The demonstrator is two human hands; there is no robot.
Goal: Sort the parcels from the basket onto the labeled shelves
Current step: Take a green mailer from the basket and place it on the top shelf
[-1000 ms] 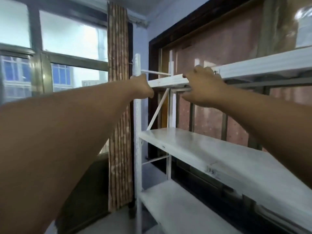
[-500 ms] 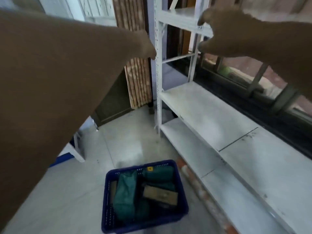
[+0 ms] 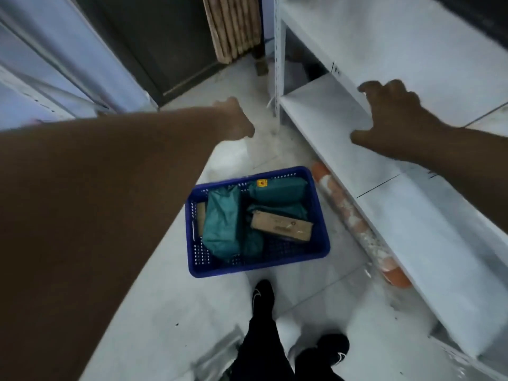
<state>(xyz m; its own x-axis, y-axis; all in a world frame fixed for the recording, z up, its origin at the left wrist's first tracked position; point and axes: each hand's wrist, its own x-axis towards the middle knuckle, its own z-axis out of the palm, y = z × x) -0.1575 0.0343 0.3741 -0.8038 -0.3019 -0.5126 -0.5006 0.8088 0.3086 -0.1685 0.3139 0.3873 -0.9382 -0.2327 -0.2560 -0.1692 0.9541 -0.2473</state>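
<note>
I take the blue basket on the floor as my landmark. The parcels are all inside it: a tall teal bag along its left side, another teal bag across its far end with a yellow sticker, and a brown cardboard box lying tilted over more teal wrapping at its right. Beyond the basket's far-left corner my left hand hangs above the floor with nothing in it; the fingers look curled under, though blur keeps me from telling how tightly. Beyond the basket's far-right corner my right hand is spread and relaxed over the white shelf, gripping nothing. An orange-ended roll lies on the floor between basket and shelf. My black shoes stand just on its near side.

My worry: the box rests loosely on soft bags, so pulling a bag from beneath could tip it out. I also read no shelf labels from here, so a misplaced parcel is likely.
</note>
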